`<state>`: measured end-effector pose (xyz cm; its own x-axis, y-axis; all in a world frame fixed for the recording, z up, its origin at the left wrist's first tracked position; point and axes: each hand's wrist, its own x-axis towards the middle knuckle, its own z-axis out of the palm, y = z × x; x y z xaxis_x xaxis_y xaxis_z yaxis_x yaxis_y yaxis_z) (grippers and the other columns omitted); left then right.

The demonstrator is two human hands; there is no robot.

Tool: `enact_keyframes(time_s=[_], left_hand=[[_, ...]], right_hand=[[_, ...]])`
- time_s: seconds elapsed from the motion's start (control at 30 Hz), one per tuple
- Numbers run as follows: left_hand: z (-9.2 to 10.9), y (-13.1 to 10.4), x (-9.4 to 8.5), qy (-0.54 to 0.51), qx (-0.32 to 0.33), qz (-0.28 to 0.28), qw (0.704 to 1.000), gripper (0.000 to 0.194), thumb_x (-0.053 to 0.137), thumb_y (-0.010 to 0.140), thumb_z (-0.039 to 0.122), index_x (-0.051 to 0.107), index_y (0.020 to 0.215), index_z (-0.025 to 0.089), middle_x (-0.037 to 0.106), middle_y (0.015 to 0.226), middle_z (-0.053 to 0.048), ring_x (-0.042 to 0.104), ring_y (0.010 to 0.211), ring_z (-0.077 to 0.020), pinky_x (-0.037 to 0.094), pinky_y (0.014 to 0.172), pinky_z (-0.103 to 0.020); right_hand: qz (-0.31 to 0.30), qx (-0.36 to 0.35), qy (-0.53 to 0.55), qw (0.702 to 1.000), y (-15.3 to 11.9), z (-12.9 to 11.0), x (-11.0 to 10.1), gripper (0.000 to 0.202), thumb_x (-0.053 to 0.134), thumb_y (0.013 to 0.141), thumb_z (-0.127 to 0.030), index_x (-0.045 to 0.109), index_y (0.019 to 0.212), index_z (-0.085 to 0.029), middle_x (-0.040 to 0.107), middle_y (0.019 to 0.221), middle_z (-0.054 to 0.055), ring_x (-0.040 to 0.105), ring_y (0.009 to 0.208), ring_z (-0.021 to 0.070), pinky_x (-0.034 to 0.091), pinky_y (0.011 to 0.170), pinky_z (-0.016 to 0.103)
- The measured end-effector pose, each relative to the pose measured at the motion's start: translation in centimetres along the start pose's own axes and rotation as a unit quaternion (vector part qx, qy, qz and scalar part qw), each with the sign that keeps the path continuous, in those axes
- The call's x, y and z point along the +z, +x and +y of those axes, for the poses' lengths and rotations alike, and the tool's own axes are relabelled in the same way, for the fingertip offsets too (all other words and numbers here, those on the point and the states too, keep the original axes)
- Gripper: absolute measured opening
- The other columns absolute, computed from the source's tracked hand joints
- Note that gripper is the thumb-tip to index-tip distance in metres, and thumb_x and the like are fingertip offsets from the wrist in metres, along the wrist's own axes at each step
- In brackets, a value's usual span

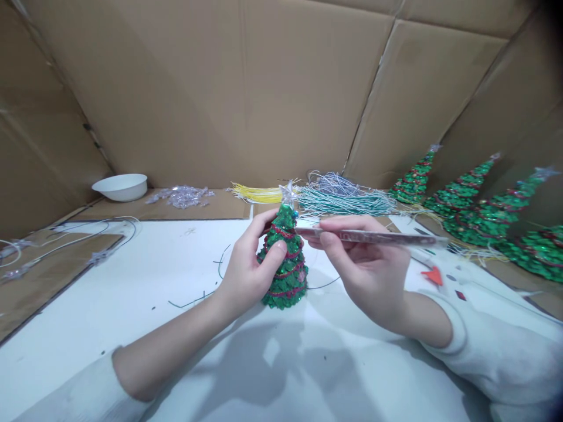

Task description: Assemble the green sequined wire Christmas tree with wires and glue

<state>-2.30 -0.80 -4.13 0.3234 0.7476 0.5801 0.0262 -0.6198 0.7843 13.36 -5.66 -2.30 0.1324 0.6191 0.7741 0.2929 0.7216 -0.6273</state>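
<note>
Head view: holding a small green tree [288,284] upright over the worktop [132,293] with the left hand [248,258], in fingers wrapped round its side. Pinching a thin tool [382,237], blurred, between the closed fingers of the right hand [369,266], end near the tree's upper part.

Wires [347,202] are lying behind held tree [288,284]; bowl [124,188] is resting farther left; other trees [460,192] are standing at right.
</note>
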Motion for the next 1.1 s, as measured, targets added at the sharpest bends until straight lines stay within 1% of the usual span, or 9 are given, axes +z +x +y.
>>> enact_keyframes(time_s=[0.2, 0.27, 0.37, 0.43, 0.5, 0.6, 0.7, 0.9, 1.1], left_hand=[[0.05, 0.02, 0.04, 0.002, -0.006, 0.008, 1.000, 0.036, 0.049, 0.087, 0.023, 0.050, 0.123, 0.021, 0.058, 0.123, -0.008, 0.054, 0.113, -0.0223, 0.043, 0.097, -0.036], [0.00, -0.04, 0.11, 0.009, 0.002, 0.020, 1.000, 0.036, 0.050, 0.087, 0.023, 0.049, 0.123, 0.021, 0.057, 0.124, -0.008, 0.053, 0.114, -0.0216, 0.042, 0.099, -0.037], [-0.13, -0.13, 0.26, 0.021, 0.040, 0.064, 0.997, 0.037, 0.054, 0.085, 0.018, 0.047, 0.121, 0.022, 0.057, 0.119, -0.008, 0.055, 0.110, -0.0202, 0.044, 0.097, -0.038], [-0.21, -0.16, 0.33, 0.027, 0.074, 0.096, 0.992, 0.036, 0.056, 0.082, 0.014, 0.046, 0.116, 0.022, 0.057, 0.113, -0.007, 0.056, 0.106, -0.0190, 0.046, 0.094, -0.038], [-0.27, -0.14, 0.35, 0.038, 0.107, 0.116, 0.987, 0.031, 0.056, 0.081, 0.011, 0.047, 0.109, 0.022, 0.057, 0.110, -0.006, 0.057, 0.105, -0.0185, 0.046, 0.093, -0.038], [-0.30, -0.06, 0.28, 0.078, 0.140, 0.123, 0.979, 0.025, 0.056, 0.080, 0.007, 0.050, 0.099, 0.021, 0.059, 0.108, -0.006, 0.057, 0.105, -0.0187, 0.046, 0.092, -0.037], [-0.26, 0.02, 0.17, 0.116, 0.158, 0.124, 0.973, 0.022, 0.057, 0.078, 0.005, 0.053, 0.094, 0.020, 0.060, 0.106, -0.006, 0.057, 0.103, -0.0183, 0.047, 0.090, -0.036], [-0.09, 0.19, 0.04, 0.145, 0.167, 0.129, 0.967, 0.020, 0.058, 0.078, 0.005, 0.056, 0.092, 0.019, 0.059, 0.104, -0.006, 0.057, 0.101, -0.0183, 0.047, 0.088, -0.036], [0.40, 0.35, -0.07, 0.203, 0.182, 0.150, 0.950, 0.016, 0.061, 0.076, 0.007, 0.059, 0.088, 0.019, 0.058, 0.098, -0.004, 0.058, 0.094, -0.0161, 0.048, 0.085, -0.033]], right_hand=[[0.013, 0.080, 0.067, 0.994, 0.61, -0.50, 0.26, 0.007, 0.062, 0.081, -0.016, 0.063, 0.088, -0.019, 0.070, 0.080, 0.002, 0.071, 0.074, 0.0164, 0.063, 0.069, 0.029], [0.021, 0.103, 0.080, 0.991, 0.78, -0.62, 0.34, 0.006, 0.064, 0.080, -0.018, 0.063, 0.085, -0.018, 0.070, 0.077, 0.001, 0.071, 0.072, 0.0168, 0.063, 0.067, 0.028], [0.021, 0.130, 0.092, 0.987, 0.89, -0.65, 0.36, 0.007, 0.064, 0.080, -0.021, 0.062, 0.085, -0.018, 0.071, 0.077, 0.002, 0.071, 0.074, 0.0179, 0.063, 0.066, 0.028], [0.019, 0.144, 0.096, 0.985, 0.86, -0.58, 0.32, 0.007, 0.063, 0.081, -0.021, 0.062, 0.086, -0.017, 0.072, 0.079, 0.002, 0.071, 0.076, 0.0184, 0.063, 0.067, 0.028], [0.021, 0.152, 0.098, 0.983, 0.80, -0.50, 0.26, 0.006, 0.062, 0.082, -0.020, 0.062, 0.087, -0.017, 0.072, 0.080, 0.002, 0.071, 0.076, 0.0180, 0.063, 0.068, 0.028], [0.028, 0.159, 0.104, 0.981, 0.70, -0.48, 0.21, 0.006, 0.062, 0.082, -0.020, 0.062, 0.088, -0.017, 0.072, 0.079, 0.002, 0.071, 0.077, 0.0175, 0.062, 0.069, 0.027], [0.031, 0.171, 0.121, 0.977, 0.64, -0.55, 0.17, 0.008, 0.062, 0.082, -0.021, 0.062, 0.088, -0.017, 0.072, 0.079, 0.001, 0.071, 0.079, 0.0175, 0.062, 0.070, 0.027], [0.032, 0.205, 0.159, 0.965, 0.65, -0.53, 0.09, 0.010, 0.064, 0.081, -0.023, 0.062, 0.089, -0.017, 0.072, 0.079, 0.001, 0.071, 0.077, 0.0163, 0.061, 0.070, 0.025], [0.028, 0.229, 0.178, 0.956, 0.79, -0.42, 0.04, 0.010, 0.064, 0.081, -0.023, 0.062, 0.089, -0.017, 0.073, 0.080, 0.001, 0.071, 0.074, 0.0142, 0.060, 0.070, 0.023]])
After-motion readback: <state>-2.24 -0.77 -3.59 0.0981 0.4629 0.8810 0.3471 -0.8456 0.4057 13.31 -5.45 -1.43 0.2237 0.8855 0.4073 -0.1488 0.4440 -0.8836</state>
